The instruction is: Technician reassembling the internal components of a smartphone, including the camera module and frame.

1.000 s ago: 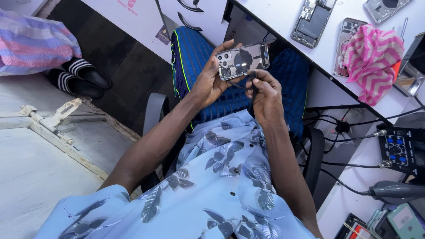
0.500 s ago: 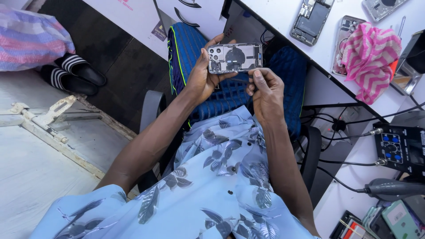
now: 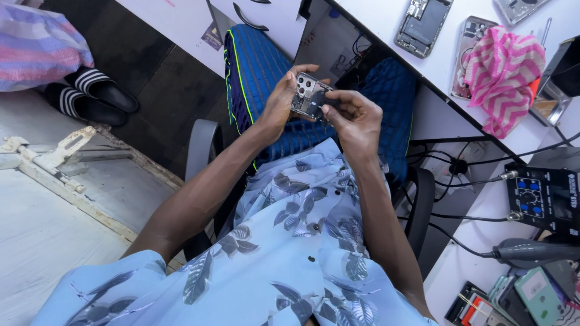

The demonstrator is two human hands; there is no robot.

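Observation:
An opened phone housing [image 3: 309,96], silver with its inner parts showing, is held over my lap. My left hand [image 3: 279,104] grips its left end from below, thumb on the upper edge. My right hand [image 3: 355,119] holds the right end, with fingertips pressed onto the inside of the housing. Part of the housing is hidden under my right fingers. Under both hands lie my blue striped shorts [image 3: 260,72] and my pale blue leaf-print shirt [image 3: 302,235].
A white desk [image 3: 399,18] at upper right carries two more opened phones [image 3: 423,24] and a pink zigzag cloth [image 3: 504,75]. A dark soldering station [image 3: 544,199] with cables sits at right. Black striped sandals [image 3: 90,93] lie on the floor at left. Chair armrests [image 3: 202,145] flank me.
The phone housing has dropped lower and tilted from flat-on to an angle. My right fingers have moved onto its inside face.

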